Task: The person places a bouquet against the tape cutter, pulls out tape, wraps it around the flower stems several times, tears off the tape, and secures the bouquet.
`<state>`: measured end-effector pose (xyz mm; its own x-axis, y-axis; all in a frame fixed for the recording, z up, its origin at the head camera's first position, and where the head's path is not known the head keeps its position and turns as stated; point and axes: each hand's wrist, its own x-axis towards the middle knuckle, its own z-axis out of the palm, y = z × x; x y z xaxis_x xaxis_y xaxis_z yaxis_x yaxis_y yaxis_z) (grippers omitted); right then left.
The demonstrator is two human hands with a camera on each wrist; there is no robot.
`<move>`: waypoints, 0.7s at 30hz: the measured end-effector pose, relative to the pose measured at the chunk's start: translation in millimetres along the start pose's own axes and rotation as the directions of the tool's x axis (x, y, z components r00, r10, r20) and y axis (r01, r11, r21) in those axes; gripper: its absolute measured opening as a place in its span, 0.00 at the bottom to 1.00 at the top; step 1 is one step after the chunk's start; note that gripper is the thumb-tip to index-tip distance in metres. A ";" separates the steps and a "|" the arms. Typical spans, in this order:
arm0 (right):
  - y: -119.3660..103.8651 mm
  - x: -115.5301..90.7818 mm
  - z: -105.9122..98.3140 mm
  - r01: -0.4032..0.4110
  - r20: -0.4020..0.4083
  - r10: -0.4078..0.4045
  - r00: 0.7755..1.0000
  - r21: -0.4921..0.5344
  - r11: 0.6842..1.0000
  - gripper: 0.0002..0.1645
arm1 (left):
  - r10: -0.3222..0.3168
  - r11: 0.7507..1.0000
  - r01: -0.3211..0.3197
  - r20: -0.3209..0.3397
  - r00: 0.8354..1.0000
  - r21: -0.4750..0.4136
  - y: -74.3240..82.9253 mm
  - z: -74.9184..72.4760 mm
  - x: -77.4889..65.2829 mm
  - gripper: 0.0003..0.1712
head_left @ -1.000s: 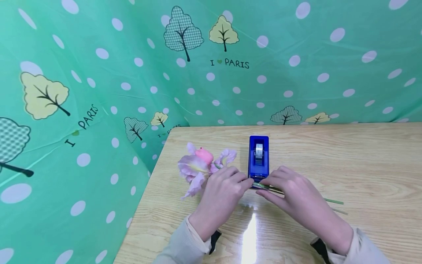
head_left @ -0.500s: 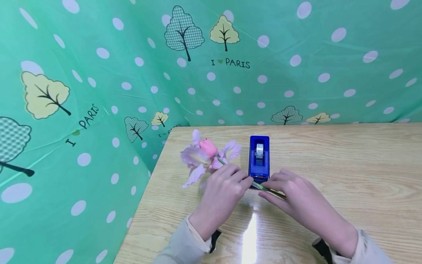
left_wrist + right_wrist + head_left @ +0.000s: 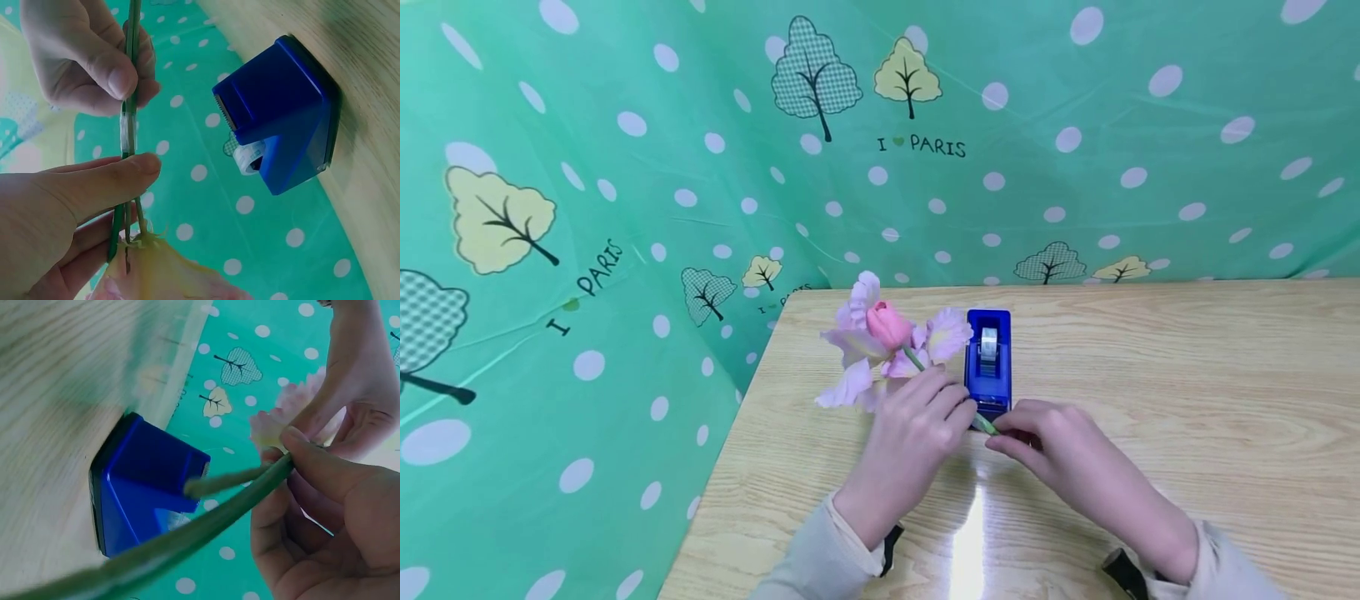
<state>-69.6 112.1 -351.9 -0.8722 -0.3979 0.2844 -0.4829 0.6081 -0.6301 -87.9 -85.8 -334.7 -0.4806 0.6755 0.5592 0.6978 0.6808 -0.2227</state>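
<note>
My left hand (image 3: 921,425) pinches the green stems of artificial flowers just below the blooms. A pink bud (image 3: 889,325) and a lilac flower with frilly petals (image 3: 847,385) stick out beyond that hand. In the left wrist view, a band of clear tape (image 3: 128,132) wraps the stems (image 3: 132,50) between the two hands. Lower down, my right hand (image 3: 1060,442) pinches the same stems between thumb and fingers. The right wrist view shows two stem ends (image 3: 187,547) running out past the right hand.
A blue tape dispenser (image 3: 989,383) with a roll of tape (image 3: 250,156) stands on the wooden table (image 3: 1187,375), just beyond the hands. Its serrated cutter faces them. A green dotted cloth (image 3: 1045,150) hangs behind and to the left of the table.
The blooms have swung up and to the right, towards the dispenser, as the stems tilt more steeply. Both hands keep their hold and stay nearly in place.
</note>
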 end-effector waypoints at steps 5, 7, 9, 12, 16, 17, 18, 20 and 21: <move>0.4 0.8 0.6 -0.027 -0.035 0.028 0.999 0.051 0.998 0.05 | 0.041 0.999 -0.040 -0.045 0.998 0.010 0.6 -1.3 0.8 0.12; 0.9 1.0 0.3 -0.031 -0.054 0.034 0.998 0.053 0.998 0.04 | 0.054 0.999 -0.054 -0.097 0.994 0.008 0.7 -2.3 1.1 0.12; 1.5 1.1 -0.1 -0.032 -0.086 0.037 0.996 0.053 0.998 0.03 | 0.049 0.999 -0.052 -0.180 0.982 -0.011 0.6 -3.0 1.7 0.11; 2.0 1.2 -0.8 -0.027 -0.134 0.034 0.990 0.053 0.998 0.02 | -0.035 0.996 0.007 -0.311 0.950 -0.091 1.2 -4.0 2.4 0.09; 1.8 1.4 -1.8 -0.013 -0.189 0.022 0.982 0.049 0.999 0.03 | -0.241 0.948 0.152 -0.316 0.917 -0.281 4.7 -3.7 2.3 0.07; 1.7 1.4 -2.0 -0.010 -0.199 0.019 0.980 0.045 0.999 0.03 | -0.306 0.917 0.206 -0.268 0.914 -0.343 5.6 -3.5 2.7 0.07; 1.6 1.4 -2.2 -0.006 -0.209 0.016 0.978 0.045 0.999 0.03 | -0.369 0.876 0.265 -0.205 0.907 -0.403 6.0 -3.3 3.6 0.07; 1.3 1.3 -2.2 0.002 -0.226 0.008 0.974 0.045 0.999 0.04 | -0.488 0.756 0.388 -0.058 0.871 -0.526 6.0 -2.3 7.2 0.10; 1.0 1.1 -2.2 0.005 -0.232 0.006 0.973 0.045 0.999 0.04 | -0.541 0.675 0.451 0.024 0.841 -0.584 5.5 -1.7 9.8 0.13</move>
<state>-71.3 113.8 -350.6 -0.8692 -0.2238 0.4409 -0.4830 0.5750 -0.6604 -87.8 -75.9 -329.1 -0.7944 0.2070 0.5711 0.5646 0.5984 0.5684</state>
